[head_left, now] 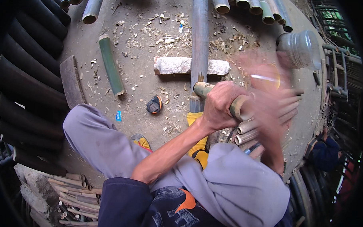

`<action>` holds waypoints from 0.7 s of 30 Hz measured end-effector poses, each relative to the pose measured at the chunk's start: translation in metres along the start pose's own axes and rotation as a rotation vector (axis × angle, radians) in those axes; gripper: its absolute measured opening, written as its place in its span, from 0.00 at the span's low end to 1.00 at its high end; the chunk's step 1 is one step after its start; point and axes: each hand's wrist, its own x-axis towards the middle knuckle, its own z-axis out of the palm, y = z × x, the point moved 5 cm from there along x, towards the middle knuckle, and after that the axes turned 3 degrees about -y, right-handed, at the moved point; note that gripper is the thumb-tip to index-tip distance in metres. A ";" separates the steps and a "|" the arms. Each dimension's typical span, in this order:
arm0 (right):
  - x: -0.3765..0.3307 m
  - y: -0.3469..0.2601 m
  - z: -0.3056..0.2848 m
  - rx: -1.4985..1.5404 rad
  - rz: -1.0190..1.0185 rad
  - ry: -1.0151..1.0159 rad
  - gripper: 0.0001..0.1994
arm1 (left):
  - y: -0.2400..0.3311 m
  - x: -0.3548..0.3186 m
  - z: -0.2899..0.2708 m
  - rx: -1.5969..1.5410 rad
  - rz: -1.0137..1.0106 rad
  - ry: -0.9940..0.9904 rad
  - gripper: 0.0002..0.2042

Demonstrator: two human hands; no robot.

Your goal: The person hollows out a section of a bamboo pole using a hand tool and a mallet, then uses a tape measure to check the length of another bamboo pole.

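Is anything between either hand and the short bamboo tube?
Nothing visible on the left: the left hand wraps directly around the bamboo tube. The right hand is too blurred to tell.

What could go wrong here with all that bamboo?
The right arm looks blurred, perhaps from speed, so it might knock the left hand, which grips a short bamboo tube close by. The long bamboo pole is round and lies across a white-covered block, so it might roll or slip.
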 end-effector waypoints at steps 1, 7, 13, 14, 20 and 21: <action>-0.002 0.012 0.037 -0.061 0.049 -0.172 0.21 | -0.003 -0.010 -0.002 0.007 -0.037 0.058 0.22; 0.009 0.004 0.039 -0.018 0.144 -0.214 0.20 | 0.006 -0.009 0.004 0.100 0.083 0.210 0.21; -0.011 0.006 0.048 0.009 0.380 -0.298 0.18 | -0.002 -0.001 0.005 -0.054 -0.001 0.052 0.22; -0.008 0.005 0.047 0.037 0.353 -0.299 0.19 | -0.002 0.002 0.004 -0.045 0.025 0.046 0.23; 0.010 -0.019 -0.010 0.221 0.139 0.030 0.18 | -0.002 0.004 -0.010 0.039 0.044 0.019 0.19; 0.004 -0.018 -0.008 0.135 0.137 0.041 0.17 | 0.003 0.006 -0.002 -0.006 0.052 0.009 0.18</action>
